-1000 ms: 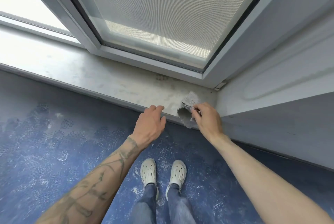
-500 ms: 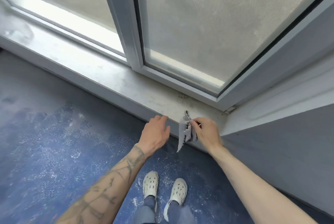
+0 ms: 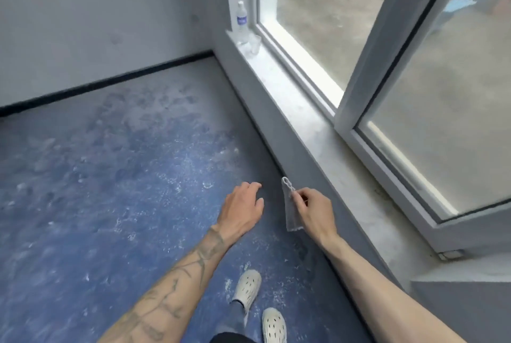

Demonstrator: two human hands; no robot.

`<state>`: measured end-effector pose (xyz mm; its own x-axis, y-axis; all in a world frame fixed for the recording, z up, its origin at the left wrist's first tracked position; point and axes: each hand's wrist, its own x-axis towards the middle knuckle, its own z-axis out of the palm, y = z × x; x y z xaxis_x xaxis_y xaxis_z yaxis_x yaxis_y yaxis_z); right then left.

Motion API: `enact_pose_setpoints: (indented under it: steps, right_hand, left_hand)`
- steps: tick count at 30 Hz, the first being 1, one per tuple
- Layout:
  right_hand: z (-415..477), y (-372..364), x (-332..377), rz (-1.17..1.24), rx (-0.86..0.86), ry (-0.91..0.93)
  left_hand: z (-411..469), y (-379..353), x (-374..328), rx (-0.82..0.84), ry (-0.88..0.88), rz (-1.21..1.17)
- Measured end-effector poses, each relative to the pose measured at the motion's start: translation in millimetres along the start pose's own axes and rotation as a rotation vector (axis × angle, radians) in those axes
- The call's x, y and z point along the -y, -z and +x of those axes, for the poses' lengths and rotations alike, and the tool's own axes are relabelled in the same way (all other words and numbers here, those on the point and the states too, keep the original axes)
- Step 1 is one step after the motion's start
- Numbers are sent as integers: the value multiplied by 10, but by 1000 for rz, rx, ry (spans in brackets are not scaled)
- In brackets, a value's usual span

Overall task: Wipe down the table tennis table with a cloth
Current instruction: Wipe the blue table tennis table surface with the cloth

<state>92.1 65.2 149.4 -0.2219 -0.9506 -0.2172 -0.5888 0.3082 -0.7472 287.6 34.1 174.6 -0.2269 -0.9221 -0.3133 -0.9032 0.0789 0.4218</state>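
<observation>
One dusty blue floor (image 3: 110, 176) beside sill (image 3: 304, 127); right fingers (image 3: 300, 199) pinch cloth (image 3: 289, 215), left fingers (image 3: 249, 187) loose.

Soft daylight comes through the window (image 3: 318, 38) at the upper right, and its white lower frame glares. The floor (image 3: 110, 176) at the left is evenly lit, with only faint shadows. Motion blur smears the left side, and wide-angle distortion bends lines near the edges.
</observation>
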Motion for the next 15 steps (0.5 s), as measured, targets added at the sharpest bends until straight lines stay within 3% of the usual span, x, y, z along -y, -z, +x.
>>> enact_pose_setpoints:
  steps: [6, 15]
  right_hand:
    - [-481, -742, 862, -33, 220, 139]
    - [-1881, -2192, 2063, -69, 531, 427]
  left_hand:
    - [-1132, 313, 1033, -164, 303, -82]
    - [-3226, 448, 2557, -370, 681, -140]
